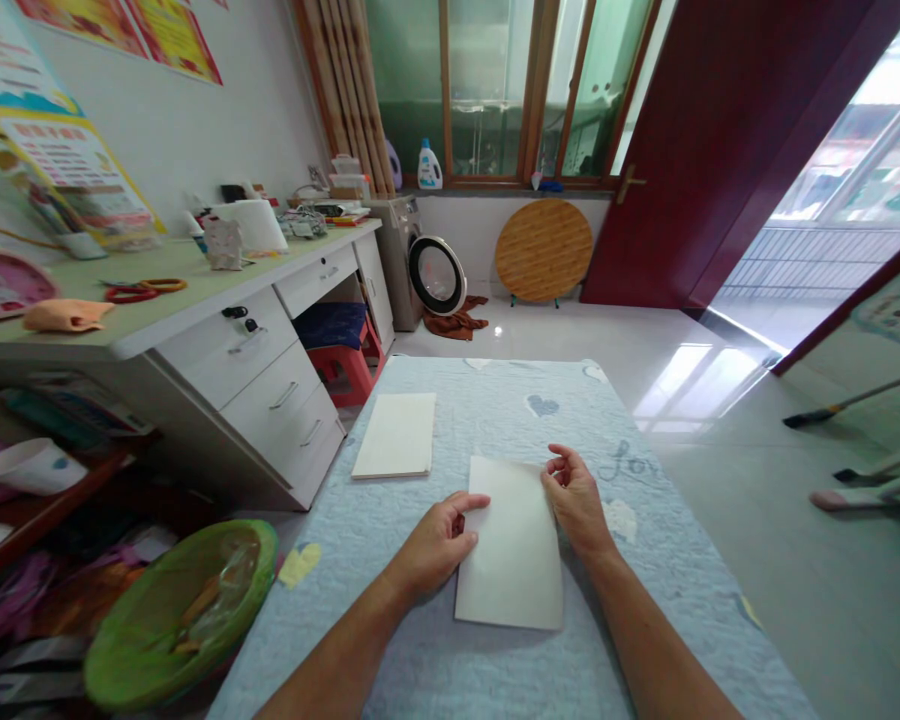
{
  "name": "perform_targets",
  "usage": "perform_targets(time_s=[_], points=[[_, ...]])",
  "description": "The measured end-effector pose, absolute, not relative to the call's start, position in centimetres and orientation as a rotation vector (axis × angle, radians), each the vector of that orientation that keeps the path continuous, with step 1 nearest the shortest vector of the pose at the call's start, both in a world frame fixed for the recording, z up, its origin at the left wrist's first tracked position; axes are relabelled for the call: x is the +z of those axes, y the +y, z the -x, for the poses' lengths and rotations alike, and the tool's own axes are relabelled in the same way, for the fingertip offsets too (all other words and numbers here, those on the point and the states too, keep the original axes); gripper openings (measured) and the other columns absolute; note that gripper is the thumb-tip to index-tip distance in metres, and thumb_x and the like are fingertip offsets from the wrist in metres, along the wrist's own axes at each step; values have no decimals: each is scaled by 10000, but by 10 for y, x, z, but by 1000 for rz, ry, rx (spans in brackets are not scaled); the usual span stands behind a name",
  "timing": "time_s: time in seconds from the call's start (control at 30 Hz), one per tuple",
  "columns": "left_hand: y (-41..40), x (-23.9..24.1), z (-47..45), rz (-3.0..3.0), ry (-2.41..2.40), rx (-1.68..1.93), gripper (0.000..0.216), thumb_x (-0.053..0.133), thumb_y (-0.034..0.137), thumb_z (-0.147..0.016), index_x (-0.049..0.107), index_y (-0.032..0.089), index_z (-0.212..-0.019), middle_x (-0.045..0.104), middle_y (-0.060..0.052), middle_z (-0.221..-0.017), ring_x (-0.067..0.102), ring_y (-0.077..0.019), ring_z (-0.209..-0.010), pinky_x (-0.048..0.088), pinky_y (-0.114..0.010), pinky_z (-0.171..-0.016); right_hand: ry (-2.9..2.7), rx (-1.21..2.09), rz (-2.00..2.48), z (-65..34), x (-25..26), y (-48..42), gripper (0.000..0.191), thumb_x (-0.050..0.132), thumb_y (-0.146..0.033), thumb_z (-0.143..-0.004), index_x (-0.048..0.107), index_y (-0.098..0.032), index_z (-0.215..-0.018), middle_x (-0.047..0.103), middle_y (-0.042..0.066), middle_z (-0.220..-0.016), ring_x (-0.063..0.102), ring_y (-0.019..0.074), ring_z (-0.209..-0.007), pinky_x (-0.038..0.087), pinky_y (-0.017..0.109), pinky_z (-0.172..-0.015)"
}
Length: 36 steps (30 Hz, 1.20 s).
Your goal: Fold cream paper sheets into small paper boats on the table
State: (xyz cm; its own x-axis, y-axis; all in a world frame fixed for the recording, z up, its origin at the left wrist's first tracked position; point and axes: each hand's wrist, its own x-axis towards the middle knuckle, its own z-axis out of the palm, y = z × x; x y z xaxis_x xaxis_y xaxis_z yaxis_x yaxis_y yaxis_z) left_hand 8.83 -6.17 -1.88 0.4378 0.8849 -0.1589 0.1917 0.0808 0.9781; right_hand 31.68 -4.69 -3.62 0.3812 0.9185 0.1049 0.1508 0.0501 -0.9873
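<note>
A blank white sheet of paper lies on the cloth-covered table in front of me, its right edge slightly raised. My left hand rests at its left edge, index finger and thumb apart over the paper and the other fingers curled. At the upper right edge, my right hand pinches the sheet between thumb and fingers. A cream-coloured stack of paper or pad lies flat to the left, beyond my left hand and touched by neither.
A pale blue quilted cloth covers the table. On the left stands a desk with drawers, scissors on top. A green basket is by the table's left side. Farther back are a washing machine with its door open and a round wooden tabletop.
</note>
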Motion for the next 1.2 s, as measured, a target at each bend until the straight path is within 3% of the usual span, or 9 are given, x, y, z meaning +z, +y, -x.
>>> perform_targets(time_s=[0.2, 0.37, 0.5, 0.63, 0.93, 1.0, 1.07, 1.13, 1.2], points=[[-62, -25, -87, -1385, 1052, 684, 585, 553, 114, -744, 545, 155, -1328, 547, 8, -801, 481, -122, -674, 373, -227, -641, -1010, 802, 1372, -319, -36, -45, 389, 670, -341, -715, 606, -176, -1061, 555, -39, -712, 488, 125, -613, 401, 260, -601], [-61, -26, -88, -1310, 946, 796, 728, 557, 102, -752, 376, 228, -1446, 589, -38, -1037, 567, -128, -810, 423, -221, -729, -919, 876, 1334, -320, -33, -44, 414, 683, -393, -715, 614, -173, -1059, 524, -47, -684, 450, 112, -553, 339, 241, -509], [-62, -26, -89, -1270, 904, 768, 665, 542, 75, -735, 471, 201, -1384, 609, -43, -1011, 583, -154, -877, 431, -245, -781, -953, 823, 1375, -321, -33, -45, 406, 663, -394, -738, 627, -164, -1071, 539, -34, -710, 471, 123, -582, 374, 252, -538], [-63, -32, -90, -1296, 1047, 718, 537, 559, 89, -736, 608, 158, -1265, 575, -4, -804, 523, -131, -714, 391, -229, -663, -1098, 611, 1491, -321, -36, -46, 365, 614, -384, -783, 644, -162, -1071, 583, -7, -764, 506, 140, -644, 423, 284, -645], [-62, -30, -91, -1144, 1061, 767, 566, 592, 95, -723, 591, 119, -1289, 665, -50, -879, 582, -146, -754, 422, -234, -678, -1052, 415, 1578, -333, -34, -45, 392, 558, -390, -786, 625, -153, -1092, 604, 17, -789, 540, 154, -650, 457, 295, -633], [-61, -29, -92, -1048, 1056, 787, 579, 615, 112, -724, 573, 107, -1301, 679, -53, -871, 597, -146, -739, 437, -239, -681, -1187, 446, 1595, -340, -28, -48, 378, 512, -333, -796, 619, -156, -1113, 639, 48, -849, 590, 184, -730, 489, 320, -673], [-60, -27, -92, -949, 1051, 804, 581, 636, 119, -720, 566, 95, -1296, 692, -61, -885, 612, -146, -736, 455, -244, -691, -1493, 466, 1605, -346, -22, -55, 442, 467, -224, -769, 608, -184, -1186, 671, 83, -1017, 618, 224, -935, 507, 379, -815], [-60, -26, -93, -871, 1051, 823, 570, 657, 112, -708, 575, 92, -1272, 700, -74, -931, 628, -150, -758, 472, -251, -712, -1860, 414, 1590, -349, -17, -66, 656, 459, -121, -705, 524, -247, -1346, 598, 76, -1294, 518, 236, -1210, 423, 440, -1021], [-59, -25, -94, -803, 1042, 842, 553, 667, 101, -699, 584, 97, -1245, 697, -86, -982, 640, -153, -775, 486, -260, -726, -2098, 333, 1584, -348, -17, -80, 817, 463, -71, -676, 396, -290, -1460, 466, 49, -1469, 388, 229, -1359, 336, 456, -1114]])
